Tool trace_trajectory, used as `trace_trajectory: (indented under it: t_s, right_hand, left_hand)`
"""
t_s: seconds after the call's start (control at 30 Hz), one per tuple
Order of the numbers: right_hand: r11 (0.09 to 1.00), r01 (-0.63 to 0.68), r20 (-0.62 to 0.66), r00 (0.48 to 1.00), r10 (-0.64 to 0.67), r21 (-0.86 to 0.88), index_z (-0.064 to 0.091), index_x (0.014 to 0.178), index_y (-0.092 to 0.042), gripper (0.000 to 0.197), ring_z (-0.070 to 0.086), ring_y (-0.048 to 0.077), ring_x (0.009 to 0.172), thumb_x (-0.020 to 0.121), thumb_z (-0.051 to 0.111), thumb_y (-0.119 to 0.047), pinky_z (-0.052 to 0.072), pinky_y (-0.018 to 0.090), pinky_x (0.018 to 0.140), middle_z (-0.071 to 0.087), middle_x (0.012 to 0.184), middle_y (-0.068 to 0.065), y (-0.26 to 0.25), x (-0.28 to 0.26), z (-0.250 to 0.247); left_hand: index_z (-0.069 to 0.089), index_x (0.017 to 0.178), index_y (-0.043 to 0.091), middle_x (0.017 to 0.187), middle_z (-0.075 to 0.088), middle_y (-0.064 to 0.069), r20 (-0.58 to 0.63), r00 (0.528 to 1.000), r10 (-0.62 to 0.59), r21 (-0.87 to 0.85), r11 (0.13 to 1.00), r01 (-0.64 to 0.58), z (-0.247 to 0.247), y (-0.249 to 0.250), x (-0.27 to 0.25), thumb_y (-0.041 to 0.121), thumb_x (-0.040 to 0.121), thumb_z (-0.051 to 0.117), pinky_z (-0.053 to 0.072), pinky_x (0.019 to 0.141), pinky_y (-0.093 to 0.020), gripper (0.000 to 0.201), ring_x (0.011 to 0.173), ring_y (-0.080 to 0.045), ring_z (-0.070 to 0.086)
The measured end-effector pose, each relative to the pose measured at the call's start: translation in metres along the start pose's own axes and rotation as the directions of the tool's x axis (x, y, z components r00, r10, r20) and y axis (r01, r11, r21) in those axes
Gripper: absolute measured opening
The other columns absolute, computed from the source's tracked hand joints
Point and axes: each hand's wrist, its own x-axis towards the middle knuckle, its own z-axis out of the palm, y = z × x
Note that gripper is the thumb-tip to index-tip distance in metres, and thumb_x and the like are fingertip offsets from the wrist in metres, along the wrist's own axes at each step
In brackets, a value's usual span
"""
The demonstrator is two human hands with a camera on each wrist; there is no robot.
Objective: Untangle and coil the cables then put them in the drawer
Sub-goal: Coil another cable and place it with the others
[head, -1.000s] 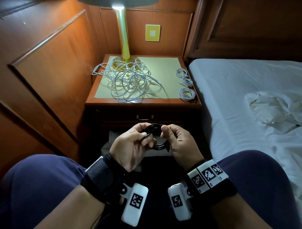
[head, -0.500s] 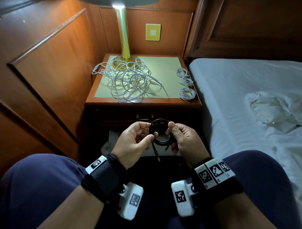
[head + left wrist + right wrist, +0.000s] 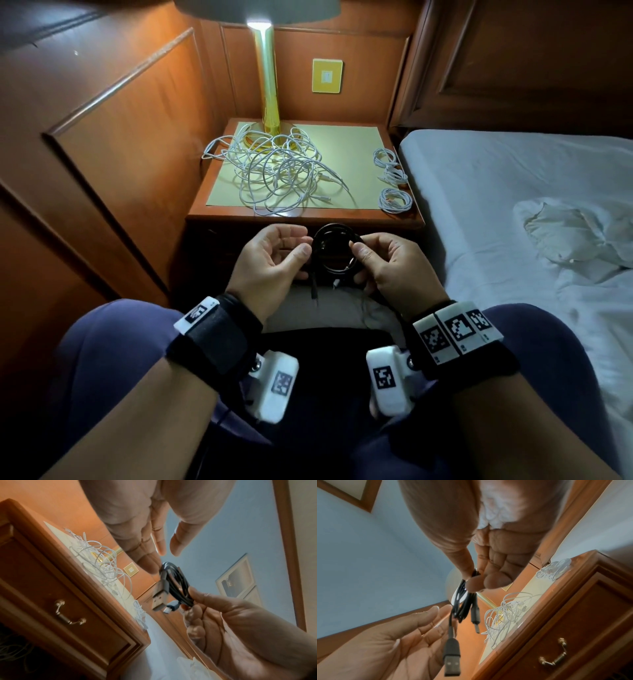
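Observation:
A coiled black cable point(image 3: 331, 251) point(image 3: 176, 586) point(image 3: 464, 604) hangs in front of the nightstand drawer, pinched by my right hand point(image 3: 383, 263) point(image 3: 481, 577) between thumb and fingers. Its USB plug point(image 3: 451, 662) point(image 3: 159, 599) dangles below the coil. My left hand point(image 3: 274, 260) point(image 3: 154, 547) is open, palm up, just left of the coil and holding nothing. A tangled heap of white cables point(image 3: 277, 174) lies on the nightstand point(image 3: 301, 219). Two small coiled white cables point(image 3: 394, 185) lie at its right edge. The drawer point(image 3: 72, 601) with a brass handle point(image 3: 68, 616) point(image 3: 554, 654) is closed.
A gold lamp point(image 3: 269, 82) stands at the back of the nightstand among the white cables. A bed with white sheets point(image 3: 513, 192) runs along the right. Wood panelling point(image 3: 102, 137) walls the left. My knees point(image 3: 109, 349) frame the bottom.
My left hand has let go of the black coil and opened, drawing slightly left. The right hand keeps the coil, and the plug end now hangs free.

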Motion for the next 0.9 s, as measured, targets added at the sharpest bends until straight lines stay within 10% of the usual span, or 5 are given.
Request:
trace_trajectory:
  t_s: [0.3, 0.43, 0.63, 0.9]
  right_hand:
    - [0.991, -0.073, -0.158, 0.983, 0.091, 0.115, 0.063, 0.114, -0.004, 0.023, 0.067, 0.012, 0.057, 0.096, 0.065, -0.018, 0.053, 0.028, 0.051, 0.070, 0.092, 0.012, -0.012, 0.061, -0.037]
    - [0.982, -0.146, -0.199, 0.966, 0.168, 0.122, 0.062, 0.111, -0.007, 0.020, 0.066, 0.011, 0.053, 0.095, 0.067, -0.018, 0.054, 0.028, 0.050, 0.066, 0.097, 0.012, 0.014, 0.124, -0.038]
    - [0.949, -0.234, -0.220, 0.935, 0.279, 0.209, 0.060, 0.097, -0.010, 0.003, 0.066, 0.014, 0.053, 0.097, 0.061, -0.013, 0.055, 0.032, 0.054, 0.064, 0.071, 0.006, 0.042, 0.234, -0.037]
    - [0.884, -0.212, -0.349, 0.861, 0.371, 0.416, 0.058, 0.084, -0.006, 0.016, 0.064, 0.015, 0.055, 0.097, 0.050, -0.002, 0.054, 0.027, 0.053, 0.064, 0.074, 0.012, 0.040, 0.358, -0.034]
  left_hand:
    - [0.066, 0.098, 0.020, 0.095, 0.066, 0.001, 0.125, 0.989, 0.075, 0.311, 0.944, -0.111, 0.005, 0.048, 0.077, 0.022, 0.094, 0.065, 0.059, 0.059, -0.036, 0.004, 0.078, -0.020, 0.070]
    - [0.065, 0.091, 0.027, 0.097, 0.068, 0.006, 0.092, 0.995, 0.042, 0.466, 0.881, -0.080, 0.005, 0.006, 0.121, 0.036, 0.085, 0.062, 0.059, 0.077, -0.049, 0.012, 0.088, -0.022, 0.070]
    - [0.064, 0.103, 0.024, 0.098, 0.063, 0.015, 0.096, 0.988, 0.124, 0.669, 0.726, -0.156, 0.006, -0.039, 0.216, 0.030, 0.093, 0.064, 0.042, 0.066, -0.016, 0.011, 0.072, -0.001, 0.058]
    - [0.067, 0.098, 0.018, 0.095, 0.065, 0.009, -0.021, 0.944, 0.330, 0.651, 0.721, -0.237, 0.027, -0.048, 0.302, 0.020, 0.091, 0.063, 0.040, 0.070, -0.013, 0.009, 0.071, -0.008, 0.054]
